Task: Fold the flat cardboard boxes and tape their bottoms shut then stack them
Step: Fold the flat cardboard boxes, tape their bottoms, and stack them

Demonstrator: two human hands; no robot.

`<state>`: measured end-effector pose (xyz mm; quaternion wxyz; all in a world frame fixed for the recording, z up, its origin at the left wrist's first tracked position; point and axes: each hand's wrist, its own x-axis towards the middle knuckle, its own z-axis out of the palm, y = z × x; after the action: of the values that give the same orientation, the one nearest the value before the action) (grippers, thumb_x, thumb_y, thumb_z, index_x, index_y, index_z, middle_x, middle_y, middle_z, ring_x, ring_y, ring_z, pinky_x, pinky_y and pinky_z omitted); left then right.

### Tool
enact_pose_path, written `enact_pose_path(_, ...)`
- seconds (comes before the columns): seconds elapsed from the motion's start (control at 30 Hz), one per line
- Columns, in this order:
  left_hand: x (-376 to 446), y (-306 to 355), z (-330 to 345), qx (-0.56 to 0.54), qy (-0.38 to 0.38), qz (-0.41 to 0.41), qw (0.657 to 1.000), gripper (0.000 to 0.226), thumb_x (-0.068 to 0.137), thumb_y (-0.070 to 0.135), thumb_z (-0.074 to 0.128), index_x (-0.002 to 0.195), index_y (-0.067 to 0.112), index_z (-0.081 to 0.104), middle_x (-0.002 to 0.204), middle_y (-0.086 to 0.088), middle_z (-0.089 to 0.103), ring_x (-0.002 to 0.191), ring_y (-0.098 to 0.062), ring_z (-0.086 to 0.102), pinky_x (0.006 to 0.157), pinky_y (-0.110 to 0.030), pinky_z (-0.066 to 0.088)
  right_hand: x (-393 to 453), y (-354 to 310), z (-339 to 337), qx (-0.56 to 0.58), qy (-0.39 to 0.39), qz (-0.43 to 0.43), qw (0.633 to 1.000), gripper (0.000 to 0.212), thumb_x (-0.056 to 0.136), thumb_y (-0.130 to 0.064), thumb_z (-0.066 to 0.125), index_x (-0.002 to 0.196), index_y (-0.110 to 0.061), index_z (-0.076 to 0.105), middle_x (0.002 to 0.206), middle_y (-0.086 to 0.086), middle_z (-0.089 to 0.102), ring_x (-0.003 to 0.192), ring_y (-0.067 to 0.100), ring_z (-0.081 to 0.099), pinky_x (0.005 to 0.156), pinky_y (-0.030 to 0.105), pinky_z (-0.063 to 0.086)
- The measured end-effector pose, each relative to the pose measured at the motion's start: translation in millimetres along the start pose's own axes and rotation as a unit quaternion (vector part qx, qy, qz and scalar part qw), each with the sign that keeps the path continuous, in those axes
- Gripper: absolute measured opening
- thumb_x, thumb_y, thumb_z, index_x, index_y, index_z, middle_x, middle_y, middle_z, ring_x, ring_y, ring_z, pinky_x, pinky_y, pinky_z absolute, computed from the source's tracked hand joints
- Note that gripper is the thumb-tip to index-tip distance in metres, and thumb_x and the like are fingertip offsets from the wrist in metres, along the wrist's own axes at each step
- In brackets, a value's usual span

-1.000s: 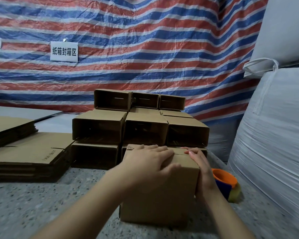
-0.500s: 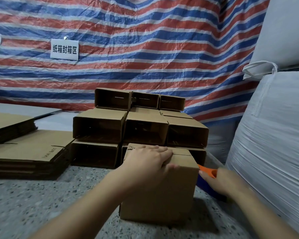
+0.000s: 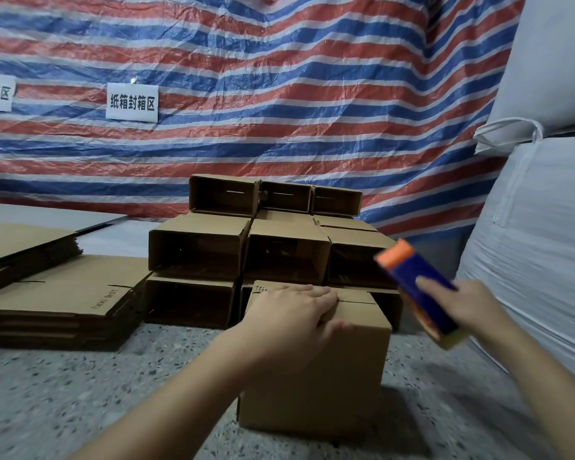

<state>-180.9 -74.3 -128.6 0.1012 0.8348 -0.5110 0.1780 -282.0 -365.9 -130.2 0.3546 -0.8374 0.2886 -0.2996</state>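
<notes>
R hand (image 3: pixel 472 310) lifted tape dispenser (image 3: pixel 419 290) off floor, center-right.
My L hand (image 3: pixel 292 317) flat, fingers together, on box (image 3: pixel 316 376); R fingers clamped on dispenser.

A red, white and blue striped tarpaulin (image 3: pixel 279 94) hangs across the back. Two white paper signs (image 3: pixel 132 102) with black Chinese characters are fixed to it on the left. Big white woven sacks (image 3: pixel 538 244) are piled at the right, beside the speckled grey worktop (image 3: pixel 80 393).
</notes>
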Motion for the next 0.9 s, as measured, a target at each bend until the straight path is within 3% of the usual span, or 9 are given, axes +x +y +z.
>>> enact_pose_path(0.07,-0.2,0.3,-0.5,-0.001,0.0,0.002,1.0,0.069,0.094,0.071,0.022,0.15,0.033,0.033,0.156,0.013,0.035,0.144,-0.009,0.03,0.114,-0.033,0.028,-4.8,-40.5,-23.2,0.114,-0.01,-0.022,0.993,0.06,0.074,-0.064,0.071,0.085,-0.005,0.072,0.07,0.009,0.075,0.063,0.022,0.068,0.06,0.032,0.047)
enact_pose_path(0.2,-0.4,-0.7,-1.4,-0.001,-0.002,0.001,1.0,0.072,0.093,0.072,0.021,0.151,0.032,0.033,0.156,0.013,0.035,0.144,-0.009,0.031,0.115,-0.036,0.032,-11.6,-109.7,-35.2,0.212,-0.203,-0.048,0.955,0.072,0.066,-0.072,0.068,0.103,-0.01,0.071,0.082,0.01,0.074,0.065,0.021,0.07,0.057,0.032,0.057)
enact_pose_path(0.4,-1.0,0.1,-6.6,-0.056,-0.012,-0.021,0.998,0.063,0.096,0.067,0.026,0.148,0.033,0.037,0.151,0.011,0.043,0.139,-0.01,0.038,0.11,-0.036,0.033,0.1,-151.9,-10.1,0.17,-0.317,-0.025,0.933,0.064,0.068,-0.063,0.075,0.106,-0.012,0.071,0.083,0.008,0.073,0.06,0.016,0.068,0.05,0.027,0.054)
enact_pose_path(0.47,-2.8,-3.7,-11.9,-0.163,-0.021,-0.044,0.985,0.05,0.095,0.059,0.034,0.137,0.036,0.048,0.13,0.013,0.059,0.118,-0.008,0.056,0.097,-0.032,0.047,2.6,-152.9,-2.8,0.152,-0.326,-0.015,0.933,0.067,0.063,-0.063,0.077,0.105,-0.011,0.071,0.083,0.009,0.074,0.06,0.017,0.068,0.05,0.026,0.054)
enact_pose_path(0.53,-1.6,-11.1,-18.0,-0.368,0.019,-0.106,0.924,0.034,0.097,0.045,0.041,0.126,0.036,0.057,0.106,0.017,0.064,0.094,0.0,0.062,0.078,-0.021,0.052,6.0,-151.2,1.5,0.152,-0.331,-0.009,0.931,0.067,0.057,-0.061,0.079,0.1,-0.011,0.072,0.085,0.01,0.076,0.062,0.02,0.072,0.05,0.028,0.056)
enact_pose_path(0.67,10.2,-24.1,-36.7,-0.671,0.153,-0.3,0.66,0.029,0.102,0.03,0.041,0.099,0.017,0.067,0.108,-0.003,0.069,0.101,-0.012,0.064,0.083,-0.029,0.052,10.9,-151.2,1.7,0.156,-0.342,-0.005,0.927,0.067,0.058,-0.058,0.078,0.103,-0.009,0.07,0.086,0.012,0.077,0.064,0.022,0.074,0.051,0.03,0.057)
enact_pose_path(0.7,13.3,-26.9,-40.1,-0.699,0.154,-0.323,0.62,0.036,0.103,0.036,0.039,0.098,0.013,0.067,0.106,-0.006,0.07,0.101,-0.016,0.065,0.085,-0.033,0.054,11.3,-152.9,2.2,0.148,-0.348,-0.008,0.926,0.068,0.057,-0.058,0.078,0.104,-0.009,0.07,0.085,0.012,0.077,0.063,0.021,0.073,0.051,0.03,0.057)
enact_pose_path(0.8,17.8,-30.6,-45.1,-0.736,0.136,-0.325,0.578,0.053,0.099,0.053,0.043,0.096,0.005,0.067,0.098,-0.013,0.073,0.096,-0.025,0.07,0.083,-0.04,0.058,11.2,-157.7,3.6,0.127,-0.354,-0.014,0.926,0.072,0.055,-0.059,0.077,0.107,-0.01,0.069,0.085,0.012,0.076,0.062,0.02,0.072,0.051,0.029,0.057)
enact_pose_path(0.9,18.9,-29.2,-48.3,-0.742,0.114,-0.304,0.587,0.05,0.097,0.052,0.05,0.092,0.005,0.067,0.089,-0.013,0.075,0.089,-0.026,0.073,0.076,-0.04,0.06,11.6,-158.4,4.3,0.123,-0.352,-0.019,0.928,0.071,0.058,-0.059,0.075,0.108,-0.01,0.067,0.084,0.011,0.077,0.062,0.02,0.073,0.05,0.029,0.056)
